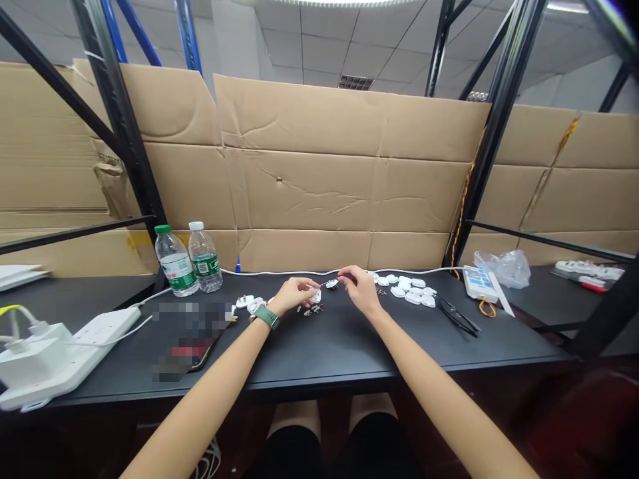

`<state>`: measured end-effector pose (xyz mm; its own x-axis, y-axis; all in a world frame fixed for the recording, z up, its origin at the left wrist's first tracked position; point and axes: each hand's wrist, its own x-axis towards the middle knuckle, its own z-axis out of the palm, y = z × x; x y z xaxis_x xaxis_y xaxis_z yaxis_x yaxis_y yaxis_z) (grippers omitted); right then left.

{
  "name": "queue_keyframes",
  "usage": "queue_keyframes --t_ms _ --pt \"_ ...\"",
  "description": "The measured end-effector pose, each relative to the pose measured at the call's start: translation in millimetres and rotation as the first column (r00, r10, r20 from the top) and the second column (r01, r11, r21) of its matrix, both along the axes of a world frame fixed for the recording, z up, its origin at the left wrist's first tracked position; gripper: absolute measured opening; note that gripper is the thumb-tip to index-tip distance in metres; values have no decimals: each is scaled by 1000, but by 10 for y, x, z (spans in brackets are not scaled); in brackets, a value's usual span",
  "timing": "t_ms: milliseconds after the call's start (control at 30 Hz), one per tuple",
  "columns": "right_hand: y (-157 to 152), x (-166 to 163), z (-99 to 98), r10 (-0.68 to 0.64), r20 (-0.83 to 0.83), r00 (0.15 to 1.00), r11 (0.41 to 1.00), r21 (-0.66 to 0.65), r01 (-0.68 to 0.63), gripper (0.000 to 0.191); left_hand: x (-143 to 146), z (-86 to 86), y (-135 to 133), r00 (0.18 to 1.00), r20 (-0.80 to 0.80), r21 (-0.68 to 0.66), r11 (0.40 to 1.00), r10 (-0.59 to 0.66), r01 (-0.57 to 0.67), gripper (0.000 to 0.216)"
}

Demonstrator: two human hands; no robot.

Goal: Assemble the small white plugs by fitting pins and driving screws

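My left hand [294, 293] rests on the black table [349, 346], its fingers curled round a small white plug part [315, 296]. My right hand [360, 287] is just to its right and pinches a small white and metal piece [332, 284] between fingertips. Small dark metal bits [312, 310] lie below the left hand. A cluster of several white plug shells [412, 291] sits right of the right hand. Two more white parts [249, 303] lie left of my left wrist, which wears a green watch [264, 317].
Two water bottles [188, 261] stand at the back left. A white power strip [60, 352] lies at the left edge, a blurred phone [192, 336] beside it. Black glasses [456, 316], a white device [480, 283] and a plastic bag [502, 266] are at right. Cardboard walls the back.
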<state>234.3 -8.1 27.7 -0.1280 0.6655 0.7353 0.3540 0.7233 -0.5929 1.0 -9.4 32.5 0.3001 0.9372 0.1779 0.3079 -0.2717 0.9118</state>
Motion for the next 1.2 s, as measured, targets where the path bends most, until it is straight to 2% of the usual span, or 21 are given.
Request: queue_keyframes --t_ms 200,433,733,967,1200 --pt "-11 -11 7 -3 -9 1000 1000 10 3 15 -2 -7 11 1000 5 3 1000 -12 12 44" --pt "3 3 2 -5 11 1000 994 105 4 13 -1 -26 24 1000 2 2 1000 -7 7 42" --pt "-32 -22 14 -20 -12 1000 995 93 21 11 -8 2 13 1000 17 -8 1000 -3 3 43" --pt "-31 -23 2 23 66 998 988 154 -33 13 10 -25 13 1000 -28 10 1000 -4 4 37" --pt "-43 -7 32 -21 51 998 982 189 11 15 -34 -50 68 1000 -24 31 999 -10 10 39"
